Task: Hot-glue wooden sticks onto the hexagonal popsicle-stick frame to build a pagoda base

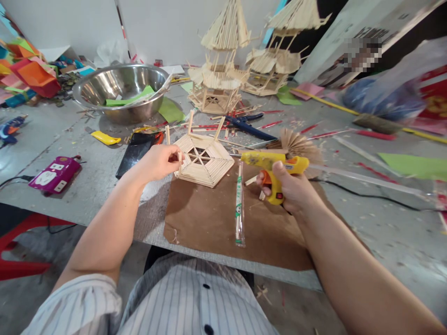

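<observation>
My left hand [164, 160] pinches a short wooden stick [180, 160] upright at the left corner of a hexagonal wooden-stick frame [213, 173]. Several other short sticks stand up from the frame's far and left corners. My right hand [288, 186] is wrapped round the handle of a yellow glue gun [260, 159], its nozzle pointing left close to the frame's right corner. A clear glue stick trails from the gun's back. Below the frame, a wrapped pair of chopsticks [239, 209] lies on a brown board [202, 214].
Two stick pagodas [218, 88] stand at the back beside a steel basin [122, 111]. Blue pliers [249, 125], a yellow cutter knife [106, 137], a black phone-like slab [131, 156] and a purple power socket [56, 174] lie around. The gun's black cord [363, 193] runs right.
</observation>
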